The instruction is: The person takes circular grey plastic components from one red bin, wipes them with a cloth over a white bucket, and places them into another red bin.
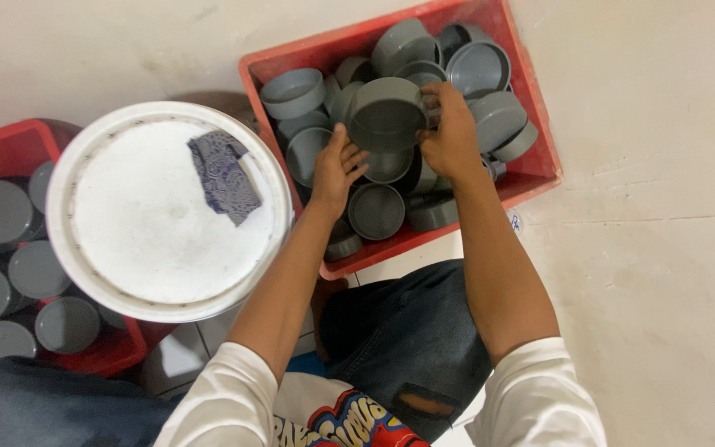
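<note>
A grey plastic cap [386, 114], round and cup-shaped, is held between both hands above a red crate [531, 124] full of several similar grey caps. My left hand [337, 170] grips the cap's lower left rim with fingers spread. My right hand [450, 136] clasps its right side. The cap's open side faces up toward me. More caps lie under and around it in the crate, some open side up, some on their sides.
A white round bucket lid [159, 223] with a folded blue patterned cloth [223, 175] on it sits to the left. A second red crate [2, 149] at far left holds grey caps stacked flat side up. Pale floor surrounds the crates; my knee in dark jeans [407, 339] is below.
</note>
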